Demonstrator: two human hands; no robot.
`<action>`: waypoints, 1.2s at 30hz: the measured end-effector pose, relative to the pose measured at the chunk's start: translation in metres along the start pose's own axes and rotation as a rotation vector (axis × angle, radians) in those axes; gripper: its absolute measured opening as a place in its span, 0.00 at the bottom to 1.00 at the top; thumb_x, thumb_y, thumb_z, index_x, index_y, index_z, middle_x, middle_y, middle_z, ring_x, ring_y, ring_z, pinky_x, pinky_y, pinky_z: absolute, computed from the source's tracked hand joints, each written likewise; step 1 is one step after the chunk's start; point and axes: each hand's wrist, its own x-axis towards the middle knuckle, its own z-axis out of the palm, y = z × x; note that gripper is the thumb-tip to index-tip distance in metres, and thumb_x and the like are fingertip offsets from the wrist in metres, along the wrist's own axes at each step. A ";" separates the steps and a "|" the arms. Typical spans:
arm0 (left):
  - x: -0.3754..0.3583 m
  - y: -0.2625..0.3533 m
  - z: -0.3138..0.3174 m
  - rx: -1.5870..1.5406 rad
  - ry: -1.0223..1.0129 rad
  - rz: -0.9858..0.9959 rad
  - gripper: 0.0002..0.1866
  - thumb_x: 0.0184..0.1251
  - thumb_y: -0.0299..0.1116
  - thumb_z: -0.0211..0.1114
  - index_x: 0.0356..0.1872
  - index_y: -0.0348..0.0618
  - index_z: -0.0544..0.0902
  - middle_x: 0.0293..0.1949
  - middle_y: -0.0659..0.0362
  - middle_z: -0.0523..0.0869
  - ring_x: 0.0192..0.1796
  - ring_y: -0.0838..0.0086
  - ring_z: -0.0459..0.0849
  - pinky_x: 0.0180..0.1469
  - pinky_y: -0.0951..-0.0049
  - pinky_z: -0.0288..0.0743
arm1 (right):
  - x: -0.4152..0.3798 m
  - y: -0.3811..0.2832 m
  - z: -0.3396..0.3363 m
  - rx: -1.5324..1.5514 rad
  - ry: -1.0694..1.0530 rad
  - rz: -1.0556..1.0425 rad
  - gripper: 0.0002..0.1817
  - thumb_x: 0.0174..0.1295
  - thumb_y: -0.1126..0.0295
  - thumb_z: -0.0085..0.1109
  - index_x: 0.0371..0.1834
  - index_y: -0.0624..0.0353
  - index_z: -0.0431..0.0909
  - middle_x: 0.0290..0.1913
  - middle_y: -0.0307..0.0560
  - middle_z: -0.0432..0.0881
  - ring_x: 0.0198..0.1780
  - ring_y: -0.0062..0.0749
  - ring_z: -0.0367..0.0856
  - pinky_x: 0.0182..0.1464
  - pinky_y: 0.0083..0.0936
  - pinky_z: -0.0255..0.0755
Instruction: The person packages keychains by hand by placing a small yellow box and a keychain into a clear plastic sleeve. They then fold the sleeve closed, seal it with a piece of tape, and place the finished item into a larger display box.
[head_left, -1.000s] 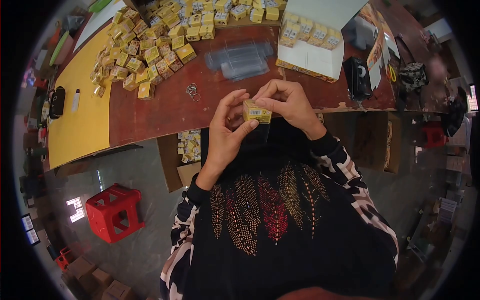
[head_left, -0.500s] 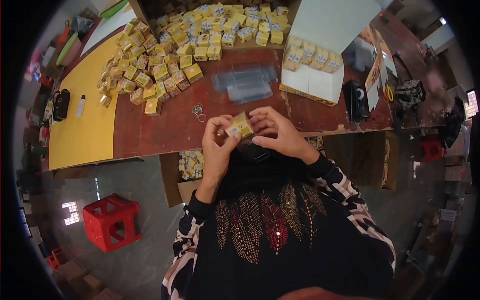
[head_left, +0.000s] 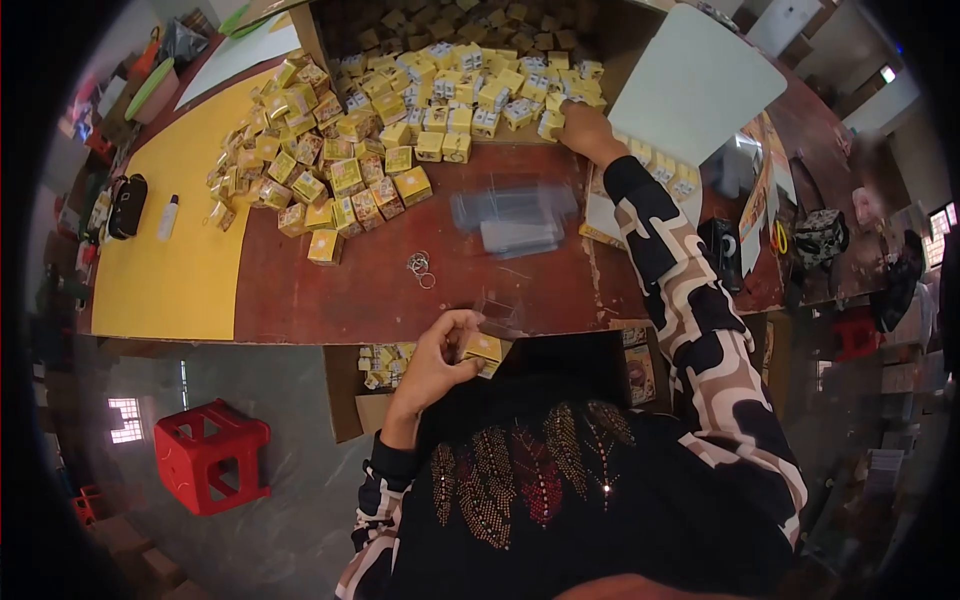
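Near the table's front edge, my left hand (head_left: 440, 368) is closed around a small yellow box (head_left: 484, 347). A thin clear plastic piece (head_left: 498, 308) sticks out above that box, right by the fingertips. Stretched far forward, my right hand (head_left: 588, 132) is at the near edge of a heap of small yellow and white boxes (head_left: 465, 85). Its thumb and fingers are curled at one small yellow box (head_left: 551, 125), partly hiding it. Beyond my left hand lie several metal key rings (head_left: 421, 270) and a stack of clear plastic sleeves (head_left: 520, 222).
Small yellow boxes (head_left: 345, 180) are piled at left, beside a yellow sheet (head_left: 165, 260). My right arm overlaps an open display box with a white lid (head_left: 695, 85). A black case (head_left: 722, 250) lies right. On the floor stands a red stool (head_left: 212, 455).
My right hand has left the small box held near my body and reached forward to the heap. My left hand keeps its box, now lower in view. The view has shifted slightly.
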 end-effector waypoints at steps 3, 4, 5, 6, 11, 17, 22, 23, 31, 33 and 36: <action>-0.003 0.007 -0.005 -0.100 0.038 -0.030 0.28 0.54 0.21 0.70 0.59 0.40 0.76 0.49 0.64 0.79 0.52 0.79 0.80 0.58 0.77 0.73 | 0.013 -0.002 0.010 -0.004 0.037 0.035 0.26 0.54 0.58 0.71 0.55 0.58 0.81 0.52 0.61 0.84 0.56 0.55 0.81 0.56 0.44 0.76; -0.003 0.005 -0.007 -0.151 0.047 -0.029 0.28 0.54 0.21 0.70 0.59 0.40 0.76 0.49 0.64 0.79 0.52 0.79 0.80 0.58 0.77 0.73 | 0.012 -0.002 0.011 0.034 0.032 0.026 0.27 0.53 0.57 0.73 0.54 0.58 0.81 0.54 0.60 0.82 0.57 0.53 0.81 0.57 0.42 0.75; -0.003 0.003 -0.008 -0.201 0.053 -0.029 0.28 0.53 0.20 0.70 0.59 0.40 0.76 0.49 0.64 0.79 0.52 0.79 0.80 0.58 0.77 0.73 | 0.012 -0.003 0.014 0.034 0.027 0.025 0.27 0.53 0.57 0.73 0.54 0.58 0.81 0.54 0.60 0.82 0.57 0.53 0.81 0.57 0.42 0.75; -0.002 0.001 -0.008 -0.202 0.051 -0.033 0.28 0.53 0.20 0.70 0.59 0.40 0.76 0.49 0.64 0.79 0.52 0.79 0.80 0.58 0.77 0.73 | 0.011 -0.004 0.015 0.025 0.012 0.010 0.27 0.53 0.58 0.73 0.54 0.59 0.80 0.54 0.59 0.82 0.57 0.53 0.81 0.57 0.42 0.75; -0.001 0.004 -0.005 -0.185 0.118 0.035 0.27 0.57 0.17 0.69 0.60 0.39 0.75 0.48 0.64 0.81 0.51 0.82 0.80 0.55 0.80 0.72 | -0.011 -0.002 0.007 0.305 0.231 -0.183 0.27 0.53 0.66 0.75 0.54 0.59 0.74 0.51 0.54 0.81 0.51 0.45 0.83 0.54 0.34 0.78; -0.006 0.007 0.000 -0.214 0.137 0.114 0.29 0.56 0.17 0.69 0.62 0.39 0.73 0.48 0.63 0.81 0.51 0.80 0.81 0.56 0.79 0.73 | -0.086 -0.023 -0.037 1.123 0.638 -0.265 0.29 0.54 0.71 0.75 0.57 0.61 0.70 0.52 0.46 0.80 0.51 0.28 0.80 0.55 0.25 0.75; -0.003 0.024 0.011 -0.268 0.070 0.196 0.30 0.56 0.18 0.70 0.62 0.37 0.73 0.53 0.60 0.82 0.55 0.76 0.82 0.61 0.75 0.74 | -0.154 -0.050 -0.059 1.113 0.586 -0.321 0.35 0.54 0.73 0.73 0.65 0.62 0.67 0.48 0.43 0.80 0.50 0.25 0.78 0.56 0.23 0.73; -0.004 0.034 0.014 -0.309 0.044 0.238 0.31 0.56 0.19 0.71 0.63 0.37 0.72 0.55 0.59 0.82 0.56 0.75 0.82 0.63 0.73 0.74 | -0.167 -0.056 -0.065 1.117 0.585 -0.322 0.35 0.54 0.73 0.73 0.65 0.62 0.67 0.48 0.43 0.80 0.50 0.25 0.78 0.56 0.23 0.73; 0.016 0.076 0.028 -0.449 -0.132 0.504 0.34 0.49 0.35 0.77 0.60 0.36 0.76 0.80 0.48 0.52 0.80 0.56 0.55 0.76 0.59 0.58 | -0.245 -0.100 -0.082 0.994 0.286 -0.456 0.33 0.50 0.67 0.77 0.60 0.61 0.74 0.41 0.44 0.81 0.41 0.25 0.80 0.48 0.23 0.76; 0.019 0.077 0.030 -0.542 -0.266 0.422 0.34 0.51 0.38 0.75 0.60 0.35 0.75 0.80 0.47 0.52 0.79 0.55 0.59 0.76 0.58 0.60 | -0.256 -0.104 -0.086 1.034 0.275 -0.458 0.30 0.50 0.66 0.78 0.56 0.62 0.77 0.42 0.44 0.82 0.41 0.25 0.80 0.48 0.22 0.77; 0.014 0.066 0.028 -0.670 -0.287 0.355 0.37 0.51 0.39 0.73 0.62 0.32 0.73 0.73 0.42 0.63 0.72 0.55 0.70 0.72 0.58 0.66 | -0.262 -0.098 -0.096 0.959 0.163 -0.477 0.28 0.51 0.64 0.79 0.54 0.59 0.80 0.43 0.43 0.82 0.41 0.23 0.80 0.47 0.21 0.77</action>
